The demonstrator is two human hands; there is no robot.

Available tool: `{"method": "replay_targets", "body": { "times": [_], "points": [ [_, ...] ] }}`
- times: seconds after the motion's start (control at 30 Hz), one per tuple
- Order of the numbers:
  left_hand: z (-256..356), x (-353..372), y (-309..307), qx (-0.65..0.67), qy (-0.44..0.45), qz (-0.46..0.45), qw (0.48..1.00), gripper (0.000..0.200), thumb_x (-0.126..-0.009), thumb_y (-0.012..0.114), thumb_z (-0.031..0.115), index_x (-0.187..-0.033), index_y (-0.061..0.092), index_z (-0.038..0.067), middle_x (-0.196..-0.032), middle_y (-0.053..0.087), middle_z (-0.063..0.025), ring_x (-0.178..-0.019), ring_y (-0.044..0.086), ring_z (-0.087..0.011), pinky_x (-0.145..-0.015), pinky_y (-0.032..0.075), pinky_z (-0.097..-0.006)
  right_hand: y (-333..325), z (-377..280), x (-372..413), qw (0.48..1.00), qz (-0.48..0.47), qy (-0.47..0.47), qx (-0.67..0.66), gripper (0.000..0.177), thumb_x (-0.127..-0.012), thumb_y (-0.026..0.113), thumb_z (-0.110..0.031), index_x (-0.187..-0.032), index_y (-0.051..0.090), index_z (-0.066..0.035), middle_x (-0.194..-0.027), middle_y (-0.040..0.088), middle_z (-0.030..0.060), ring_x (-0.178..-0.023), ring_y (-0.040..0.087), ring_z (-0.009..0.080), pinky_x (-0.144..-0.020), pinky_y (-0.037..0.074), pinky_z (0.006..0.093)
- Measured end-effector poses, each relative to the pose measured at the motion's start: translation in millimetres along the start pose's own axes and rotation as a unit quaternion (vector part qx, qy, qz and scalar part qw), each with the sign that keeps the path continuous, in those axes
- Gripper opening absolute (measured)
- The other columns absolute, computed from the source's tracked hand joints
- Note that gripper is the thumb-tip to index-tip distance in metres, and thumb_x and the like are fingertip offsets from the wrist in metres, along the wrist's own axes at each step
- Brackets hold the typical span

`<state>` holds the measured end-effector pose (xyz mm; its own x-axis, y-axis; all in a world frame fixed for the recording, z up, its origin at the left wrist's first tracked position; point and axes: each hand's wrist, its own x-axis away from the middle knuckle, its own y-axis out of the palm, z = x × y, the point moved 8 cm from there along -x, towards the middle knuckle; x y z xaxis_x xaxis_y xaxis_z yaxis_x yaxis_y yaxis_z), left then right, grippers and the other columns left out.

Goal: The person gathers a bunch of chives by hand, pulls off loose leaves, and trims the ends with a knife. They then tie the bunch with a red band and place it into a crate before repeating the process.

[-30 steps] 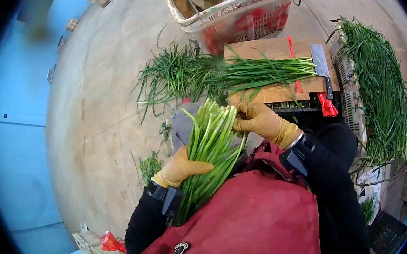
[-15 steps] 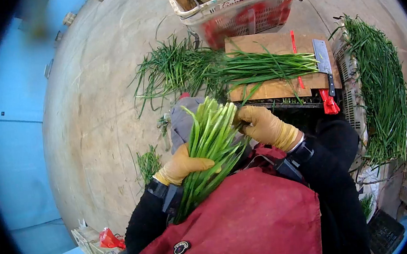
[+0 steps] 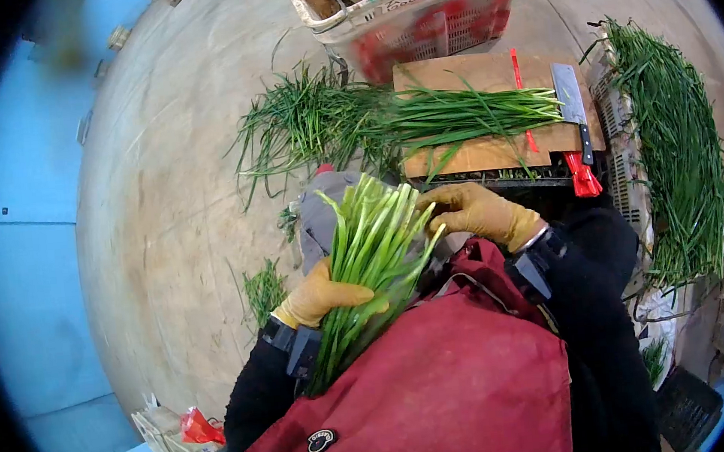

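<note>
A bunch of garlic chives (image 3: 372, 242) lies slanted across my lap, pale cut ends up and dark leaves down against the red apron. My left hand (image 3: 321, 298), in a tan glove, wraps round the middle of the bunch with the thumb across its front. At the right of the pale ends, my gloved right hand (image 3: 490, 215) has thumb and fingers bent together in a pinch on an outer stalk; the fingertips are partly hidden. Ahead, another bundle of garlic chives (image 3: 473, 113) lies on a cardboard sheet (image 3: 443, 163), beside a cleaver (image 3: 571, 100).
Loose chives (image 3: 310, 127) are heaped left of the cardboard, with a small clump (image 3: 265, 293) on the floor. A white and red crate (image 3: 439, 25) stands beyond. On the right, a crate (image 3: 622, 151) is piled with chives (image 3: 674, 147). Red ties (image 3: 582, 177) hang by the cleaver handle.
My right hand has shifted slightly right, and the stalks at the bunch's right edge fan out more. My left hand keeps its grip; the whole view has moved a little.
</note>
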<state>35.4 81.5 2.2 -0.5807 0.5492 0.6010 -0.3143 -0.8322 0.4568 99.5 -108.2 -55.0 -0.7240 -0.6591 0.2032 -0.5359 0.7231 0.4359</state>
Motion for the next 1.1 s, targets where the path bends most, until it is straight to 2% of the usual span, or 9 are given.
{"method": "replay_targets", "body": {
  "times": [0.1, 0.23, 0.3, 0.4, 0.5, 0.7, 0.9, 1.0, 1.1],
  "points": [
    [-1, -4, 0, 0.007, 0.02, 0.01, 1.0, 0.06, -0.076, 0.071, -0.002, -0.132, 0.052, -0.001, -0.116, 0.066, -0.0128, -0.096, 0.067, -0.0231, -0.087, 0.054, -0.0357, 21, -2, -7, 0.995, -0.005, 0.004, -0.096, 0.022, -0.085, 0.071, -0.012, -0.101, 0.066, 0.003, -0.085, 0.069, 0.0075, -0.075, 0.065, 0.015, -0.072, 0.052, 0.0276],
    [-4, 0, -5, 0.003, -0.029, 0.012, 1.0, 0.063, -0.075, 0.072, -0.002, -0.134, 0.05, 0.0, -0.117, 0.065, -0.0129, -0.099, 0.066, -0.0232, -0.085, 0.054, -0.0359, 17, 4, -8, 0.998, 0.02, 0.02, -0.059, 0.019, -0.086, 0.071, -0.013, -0.095, 0.066, 0.003, -0.081, 0.068, 0.0082, -0.07, 0.065, 0.0152, -0.066, 0.053, 0.0285],
    [-6, -3, -12, -0.017, -0.014, 0.027, 0.999, 0.072, -0.073, 0.073, -0.001, -0.139, 0.045, 0.001, -0.12, 0.063, -0.0144, -0.094, 0.068, -0.026, -0.077, 0.057, -0.0377, 17, 3, -7, 0.998, 0.015, 0.025, -0.051, 0.017, -0.086, 0.07, -0.014, -0.094, 0.067, 0.0, -0.079, 0.068, 0.0056, -0.069, 0.063, 0.0137, -0.066, 0.052, 0.0276],
    [-8, -6, -20, -0.026, 0.011, 0.046, 0.999, 0.072, -0.072, 0.072, -0.002, -0.139, 0.044, 0.001, -0.119, 0.064, -0.0145, -0.096, 0.067, -0.0259, -0.078, 0.057, -0.0374, 17, 0, -4, 0.999, 0.025, 0.026, -0.039, 0.017, -0.088, 0.069, -0.017, -0.093, 0.066, -0.001, -0.078, 0.067, 0.0044, -0.068, 0.062, 0.0131, -0.064, 0.051, 0.0269],
    [-8, -4, -17, 0.004, -0.035, 0.024, 0.999, 0.073, -0.071, 0.073, -0.003, -0.138, 0.046, 0.0, -0.124, 0.062, -0.0138, -0.106, 0.064, -0.0243, -0.088, 0.054, -0.0373, 14, 4, -6, 0.998, 0.032, 0.019, -0.052, 0.018, -0.09, 0.068, -0.017, -0.095, 0.065, 0.0, -0.08, 0.066, 0.0052, -0.068, 0.062, 0.0133, -0.065, 0.051, 0.0272],
    [-5, -5, -19, -0.007, 0.009, 0.022, 1.0, 0.063, -0.074, 0.074, 0.0, -0.133, 0.052, 0.0, -0.121, 0.065, -0.0103, -0.108, 0.062, -0.0192, -0.095, 0.049, -0.0336, 10, -2, -3, 0.997, 0.07, -0.003, -0.028, 0.016, -0.092, 0.063, -0.018, -0.094, 0.065, -0.002, -0.079, 0.065, 0.003, -0.068, 0.061, 0.0119, -0.064, 0.05, 0.0264],
    [-7, -1, -13, 0.002, -0.023, -0.005, 1.0, 0.062, -0.074, 0.074, 0.001, -0.132, 0.052, -0.001, -0.116, 0.066, -0.0129, -0.097, 0.067, -0.0232, -0.086, 0.055, -0.0369, 1, -3, -2, 0.992, 0.121, 0.017, -0.004, 0.017, -0.093, 0.062, -0.017, -0.093, 0.065, 0.0, -0.079, 0.065, 0.0041, -0.069, 0.063, 0.0134, -0.063, 0.053, 0.0263],
    [-10, -5, -18, 0.011, 0.005, 0.037, 0.999, 0.073, -0.071, 0.072, -0.001, -0.139, 0.044, 0.0, -0.126, 0.061, -0.0158, -0.089, 0.069, -0.0253, -0.072, 0.058, -0.0346, -9, 3, -6, 0.99, 0.1, 0.006, 0.1, 0.019, -0.092, 0.065, -0.018, -0.092, 0.066, 0.002, -0.078, 0.065, 0.0052, -0.069, 0.063, 0.0128, -0.062, 0.052, 0.0258],
    [-8, -3, -15, 0.001, -0.005, 0.047, 0.999, 0.073, -0.071, 0.072, 0.0, -0.139, 0.045, 0.001, -0.125, 0.061, -0.0144, -0.086, 0.069, -0.025, -0.073, 0.058, -0.0346, -14, -3, -1, 0.976, 0.085, 0.005, 0.2, 0.013, -0.091, 0.063, -0.011, -0.096, 0.068, 0.001, -0.08, 0.067, 0.0054, -0.067, 0.061, 0.0105, -0.061, 0.051, 0.0246]
  ]
}}
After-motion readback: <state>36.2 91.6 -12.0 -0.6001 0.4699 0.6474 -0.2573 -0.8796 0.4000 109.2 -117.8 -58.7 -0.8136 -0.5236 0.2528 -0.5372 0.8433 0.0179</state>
